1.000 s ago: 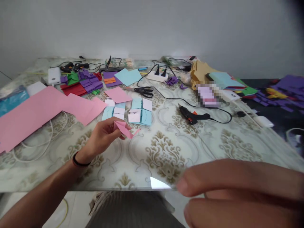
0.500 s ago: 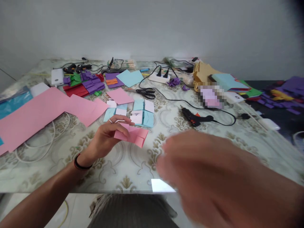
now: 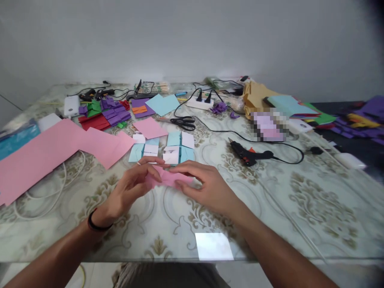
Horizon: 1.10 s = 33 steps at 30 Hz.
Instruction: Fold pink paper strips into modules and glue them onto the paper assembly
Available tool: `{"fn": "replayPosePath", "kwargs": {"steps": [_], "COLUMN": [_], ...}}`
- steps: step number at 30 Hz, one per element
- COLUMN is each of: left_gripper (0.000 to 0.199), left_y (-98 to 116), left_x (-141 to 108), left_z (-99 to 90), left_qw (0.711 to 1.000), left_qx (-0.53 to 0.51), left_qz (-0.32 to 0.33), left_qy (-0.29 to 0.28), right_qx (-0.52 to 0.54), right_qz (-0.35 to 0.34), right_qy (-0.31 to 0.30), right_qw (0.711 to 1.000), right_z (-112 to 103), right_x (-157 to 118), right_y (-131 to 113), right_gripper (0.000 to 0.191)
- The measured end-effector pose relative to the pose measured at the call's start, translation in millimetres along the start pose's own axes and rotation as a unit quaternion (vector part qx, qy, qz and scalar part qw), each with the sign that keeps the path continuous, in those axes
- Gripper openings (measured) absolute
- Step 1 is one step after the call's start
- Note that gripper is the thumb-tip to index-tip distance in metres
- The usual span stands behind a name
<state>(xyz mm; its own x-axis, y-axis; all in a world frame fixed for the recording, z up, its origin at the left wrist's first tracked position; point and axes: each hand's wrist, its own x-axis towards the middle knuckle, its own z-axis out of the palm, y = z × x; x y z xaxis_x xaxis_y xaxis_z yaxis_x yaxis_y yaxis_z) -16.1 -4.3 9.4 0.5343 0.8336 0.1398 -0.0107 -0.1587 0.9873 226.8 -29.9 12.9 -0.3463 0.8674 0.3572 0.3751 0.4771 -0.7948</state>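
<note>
A small folded pink paper is held between both hands above the middle of the table. My left hand grips its left end, thumb below and fingers above. My right hand pinches the right end between thumb and fingers. Just beyond the hands lie two light blue and white folded paper pieces, one on the left and one on the right. A square pink sheet overlaps the left one.
Large pink sheets cover the left side. Black scissors lie behind the folded pieces. A black glue gun with its cord rests at the right. Farther back are a white power strip and purple folded papers.
My right hand has come in from the lower right foreground and taken hold of the pink paper's right end. My left hand keeps its hold. The view has shifted slightly.
</note>
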Motion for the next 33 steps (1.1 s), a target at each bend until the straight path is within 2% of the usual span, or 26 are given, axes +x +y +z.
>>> {"fn": "replayPosePath", "kwargs": {"steps": [4, 7, 10, 13, 19, 25, 29, 33], "left_gripper": [0.006, 0.019, 0.024, 0.022, 0.024, 0.013, 0.011, 0.012], "left_y": [-4.4, -3.4, 0.3, 2.0, -1.3, -3.6, -4.2, -6.7], "left_x": [5.0, 7.6, 8.3, 8.1, 7.8, 8.3, 8.5, 7.6], "left_z": [6.1, 9.0, 9.6, 8.9, 6.3, 3.6, 2.4, 2.5], "left_qw": [0.996, 0.993, 0.992, 0.992, 0.991, 0.988, 0.986, 0.987], "left_qx": [-0.008, -0.023, 0.008, 0.034, 0.043, 0.079, 0.085, 0.084], "left_qz": [-0.054, -0.069, -0.068, -0.044, -0.091, -0.074, -0.074, -0.089], "left_qy": [0.066, 0.092, 0.107, 0.111, 0.091, 0.110, 0.125, 0.108], "right_qx": [-0.013, -0.016, -0.012, 0.005, 0.032, 0.038, 0.029, 0.021], "right_qz": [-0.008, -0.001, 0.031, 0.052, 0.068, 0.016, 0.017, 0.027], "right_qy": [-0.009, -0.040, -0.051, -0.049, -0.037, -0.075, -0.055, -0.028], "right_qw": [1.000, 0.999, 0.998, 0.997, 0.996, 0.996, 0.998, 0.999], "right_z": [3.9, 7.6, 8.4, 7.0, 6.4, 1.9, 0.2, 1.5], "right_x": [0.3, 0.0, -0.2, -0.4, -1.5, 0.1, 0.4, 0.1], "right_y": [0.3, 3.4, 3.8, 1.1, 0.7, 3.5, 1.7, 0.7], "right_gripper": [0.039, 0.044, 0.050, 0.050, 0.039, 0.055, 0.054, 0.049]}}
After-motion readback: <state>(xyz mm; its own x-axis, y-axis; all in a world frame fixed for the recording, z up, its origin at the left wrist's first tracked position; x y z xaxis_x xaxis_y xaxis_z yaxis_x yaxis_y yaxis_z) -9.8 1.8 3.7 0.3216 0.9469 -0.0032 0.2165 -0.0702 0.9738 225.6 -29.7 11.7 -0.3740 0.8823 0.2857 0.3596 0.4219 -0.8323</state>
